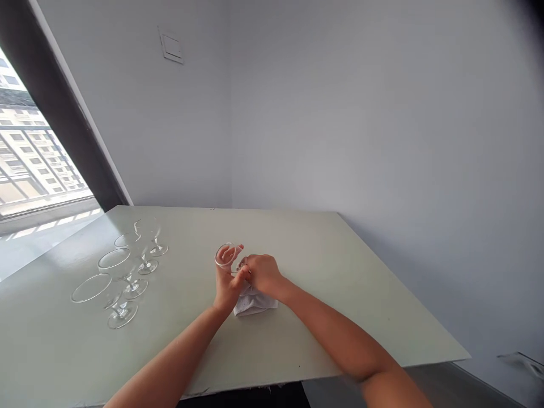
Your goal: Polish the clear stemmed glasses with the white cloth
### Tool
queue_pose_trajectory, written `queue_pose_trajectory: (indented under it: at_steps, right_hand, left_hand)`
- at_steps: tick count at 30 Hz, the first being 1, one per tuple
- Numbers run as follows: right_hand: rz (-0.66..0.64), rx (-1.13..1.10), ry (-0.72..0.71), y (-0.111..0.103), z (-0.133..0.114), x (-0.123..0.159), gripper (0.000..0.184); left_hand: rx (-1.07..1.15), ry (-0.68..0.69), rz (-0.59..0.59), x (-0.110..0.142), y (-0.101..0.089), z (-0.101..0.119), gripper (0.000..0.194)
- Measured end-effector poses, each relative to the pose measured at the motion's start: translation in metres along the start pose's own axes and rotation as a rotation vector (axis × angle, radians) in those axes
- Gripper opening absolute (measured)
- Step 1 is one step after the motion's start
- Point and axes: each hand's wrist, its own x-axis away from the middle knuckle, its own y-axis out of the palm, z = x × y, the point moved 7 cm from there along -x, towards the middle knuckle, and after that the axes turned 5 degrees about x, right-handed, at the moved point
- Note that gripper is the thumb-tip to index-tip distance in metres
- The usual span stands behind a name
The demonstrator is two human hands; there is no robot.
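Note:
My left hand (226, 286) is wrapped round a clear stemmed glass (225, 254), held tilted above the table (340, 294) with its rim facing me. My right hand (261, 273) is closed against the glass's lower part, with a white cloth (254, 302) bunched under it. The cloth hangs down onto the table just below both hands. The stem and foot of the glass are hidden behind my fingers.
Several empty coupe glasses (123, 272) stand in a diagonal row on the table's left side. A window (29, 153) lies to the far left. Grey walls close the corner behind the table, and a wall switch (172, 48) sits high up.

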Motion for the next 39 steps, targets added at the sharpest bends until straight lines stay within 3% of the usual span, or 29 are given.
queue_pose_trajectory:
  at_steps: [3, 7, 11, 15, 19, 25, 32, 36, 39]
  right_hand:
    - [0.017, -0.084, 0.187, 0.008, 0.038, -0.011, 0.020]
    - [0.105, -0.078, 0.522, -0.007, 0.134, -0.012, 0.026]
    - [0.184, -0.029, 0.835, -0.030, 0.237, 0.014, 0.027]
    - [0.216, -0.011, 1.077, -0.042, 0.311, 0.046, 0.027]
    - [0.214, -0.038, 1.187, -0.040, 0.351, 0.059, 0.027]
    - [0.269, -0.091, 1.191, -0.038, 0.368, 0.054, 0.029]
    - [0.422, -0.107, 1.134, -0.053, 0.352, 0.060, 0.030]
    - [0.473, -0.114, 1.098, -0.056, 0.322, 0.065, 0.040]
    - [0.419, -0.196, 0.906, -0.040, 0.268, 0.052, 0.032]
  left_hand:
    - [-0.129, 0.082, -0.061, 0.004, 0.005, -0.006, 0.070]
    - [-0.490, -0.139, -0.314, 0.014, 0.021, -0.044, 0.062]
    - [-0.743, -0.147, -0.523, 0.024, 0.036, -0.057, 0.045]
    - [-0.815, -0.157, -0.516, 0.022, 0.036, -0.056, 0.041]
    - [-0.805, -0.155, -0.499, 0.020, 0.034, -0.056, 0.039]
    - [-0.774, -0.150, -0.493, 0.020, 0.033, -0.057, 0.038]
    - [-0.699, -0.165, -0.425, 0.016, 0.028, -0.056, 0.035]
    - [-0.569, -0.203, -0.315, 0.014, 0.022, -0.061, 0.030]
    - [-0.384, -0.283, -0.113, 0.011, 0.009, -0.068, 0.027]
